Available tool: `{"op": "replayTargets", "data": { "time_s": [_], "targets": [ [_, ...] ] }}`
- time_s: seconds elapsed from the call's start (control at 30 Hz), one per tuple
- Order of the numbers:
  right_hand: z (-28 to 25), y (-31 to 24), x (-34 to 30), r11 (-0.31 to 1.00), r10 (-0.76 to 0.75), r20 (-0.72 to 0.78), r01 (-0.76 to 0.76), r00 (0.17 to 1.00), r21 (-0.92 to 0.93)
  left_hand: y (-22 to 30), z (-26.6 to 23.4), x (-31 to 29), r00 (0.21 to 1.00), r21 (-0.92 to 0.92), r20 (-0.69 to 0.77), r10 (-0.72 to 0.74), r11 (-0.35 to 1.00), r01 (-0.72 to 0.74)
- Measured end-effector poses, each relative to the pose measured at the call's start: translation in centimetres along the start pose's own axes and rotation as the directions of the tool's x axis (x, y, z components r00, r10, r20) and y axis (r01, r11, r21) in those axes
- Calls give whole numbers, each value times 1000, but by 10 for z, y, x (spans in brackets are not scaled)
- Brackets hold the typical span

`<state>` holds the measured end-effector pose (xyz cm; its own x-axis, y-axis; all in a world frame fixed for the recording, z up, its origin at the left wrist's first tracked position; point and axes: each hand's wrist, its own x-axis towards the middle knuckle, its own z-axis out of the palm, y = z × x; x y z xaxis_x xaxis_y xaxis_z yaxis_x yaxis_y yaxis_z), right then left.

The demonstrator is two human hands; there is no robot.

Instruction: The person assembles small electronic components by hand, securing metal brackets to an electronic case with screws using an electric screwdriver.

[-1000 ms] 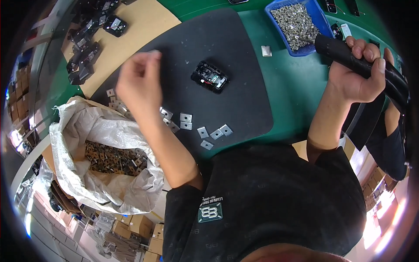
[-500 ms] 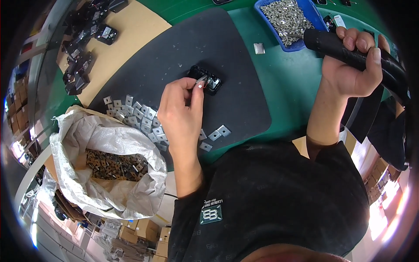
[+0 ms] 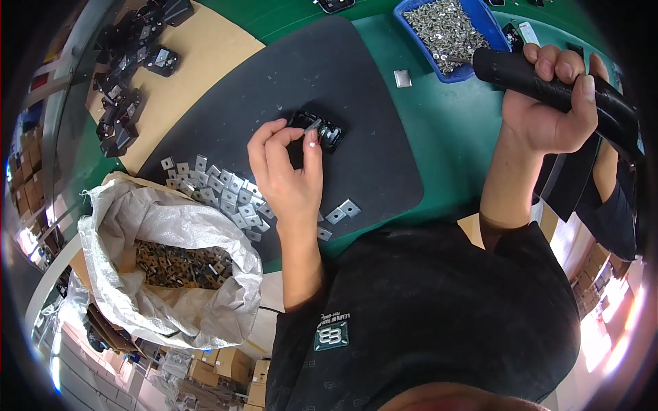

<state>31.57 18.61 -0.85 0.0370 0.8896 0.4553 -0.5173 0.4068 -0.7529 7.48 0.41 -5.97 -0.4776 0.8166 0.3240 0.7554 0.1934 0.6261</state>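
My left hand (image 3: 288, 164) pinches a small metal plate (image 3: 313, 127) between thumb and forefinger, tilted over a black plastic housing (image 3: 334, 139). The housing lies open side up on the dark mat (image 3: 370, 103), with metal parts inside; my fingertips hide some of it. My right hand (image 3: 548, 116) is wrapped round a black electric screwdriver (image 3: 521, 72), held up at the right. Its bit points left, in front of the blue tray's near edge. Several square metal plates with holes (image 3: 233, 185) lie left of my left wrist, and a few more (image 3: 349, 207) lie to its right.
Silver screws (image 3: 445, 31) fill a blue tray (image 3: 490, 17) at the back. A loose square metal piece (image 3: 402, 78) lies on the green table (image 3: 439, 137). Black assemblies (image 3: 127, 103) crowd the far left. A white sack (image 3: 185, 222) of small parts stands near left. Another person's arm (image 3: 604, 171) shows at right.
My left hand has shifted slightly, its other fingers spreading off the housing while thumb and forefinger keep the plate. The screwdriver has moved very slightly left.
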Motion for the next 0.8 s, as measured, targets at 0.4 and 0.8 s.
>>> {"op": "replayTargets", "data": {
  "time_s": [0.4, 0.8],
  "targets": [
    [2, 2, -2, 1000, 2, -29, -3, 1000, -23, 1, -12, 15, 984, 25, 158, 84, 996, -89],
    [-1, 0, -2, 1000, 10, -44, -10, 999, -10, 0, 11, 6, 989, -280, -86, -121, 956, 92]
  ]
}}
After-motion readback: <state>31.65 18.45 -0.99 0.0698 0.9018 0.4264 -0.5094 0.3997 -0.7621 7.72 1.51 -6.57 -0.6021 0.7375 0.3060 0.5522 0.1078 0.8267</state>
